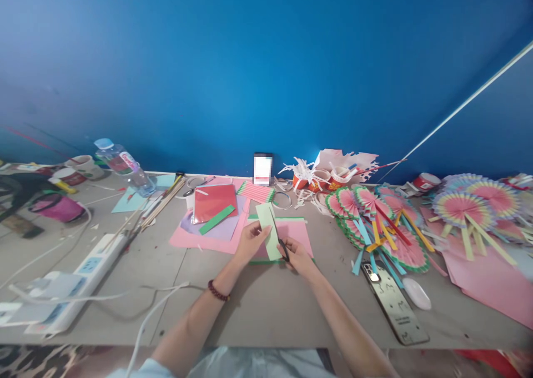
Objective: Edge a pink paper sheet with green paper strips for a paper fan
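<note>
Lower left, a white power strip (90, 265) is laid aslant, with a plastic water bottle (117, 159) tilted above it. Left of centre, a red sheet (214, 197) is crossed by a dark green strip (217, 219). And now mid-frame: light green paper (272, 243) is pinched in the left hand (250, 239), above a green-edged pink sheet (297, 235)! Just right, black-handled scissors (284, 250) are gripped by the right hand (298, 256), blades pointed upward at the paper. At right, pleated paper fans (408, 250) are heaped.
</note>
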A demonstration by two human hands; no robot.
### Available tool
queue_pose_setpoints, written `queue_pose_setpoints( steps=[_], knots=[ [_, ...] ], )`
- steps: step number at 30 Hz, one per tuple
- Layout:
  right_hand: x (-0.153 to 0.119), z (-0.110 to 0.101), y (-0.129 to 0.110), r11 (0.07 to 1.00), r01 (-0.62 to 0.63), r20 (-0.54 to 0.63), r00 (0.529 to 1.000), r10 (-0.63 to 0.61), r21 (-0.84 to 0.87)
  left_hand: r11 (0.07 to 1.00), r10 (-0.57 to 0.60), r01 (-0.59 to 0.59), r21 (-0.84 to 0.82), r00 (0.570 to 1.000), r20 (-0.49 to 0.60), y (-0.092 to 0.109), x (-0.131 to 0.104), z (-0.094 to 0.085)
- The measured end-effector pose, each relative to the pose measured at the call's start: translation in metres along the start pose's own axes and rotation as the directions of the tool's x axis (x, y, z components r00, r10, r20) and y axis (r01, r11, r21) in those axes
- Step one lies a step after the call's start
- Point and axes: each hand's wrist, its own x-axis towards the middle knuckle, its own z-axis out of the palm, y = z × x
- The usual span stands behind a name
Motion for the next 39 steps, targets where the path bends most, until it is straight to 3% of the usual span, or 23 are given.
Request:
queue_pose_setpoints(
  steps=[6, 13, 39],
  knots=[
    [-0.0006, -0.0004, -0.0021, 0.999, 0.015, -0.002, 1.0, -0.015, 0.045, 0.997, 0.035, -0.037, 0.071, 0.999, 0.025, -0.004, -0.0003, -0.0007],
    [-0.0027, -0.0015, -0.002, 0.998, 0.048, -0.009, 0.999, -0.048, 0.042, 1.0, 0.003, -0.004, 0.029, 1.0, 0.013, -0.0023, -0.0005, 0.0002],
    [-0.0004, -0.003, -0.0005, 0.997, 0.02, -0.013, 1.0, -0.019, 0.078, 0.988, 0.022, -0.032, 0.152, 0.997, 0.068, -0.0016, -0.0014, -0.0003]
  ],
)
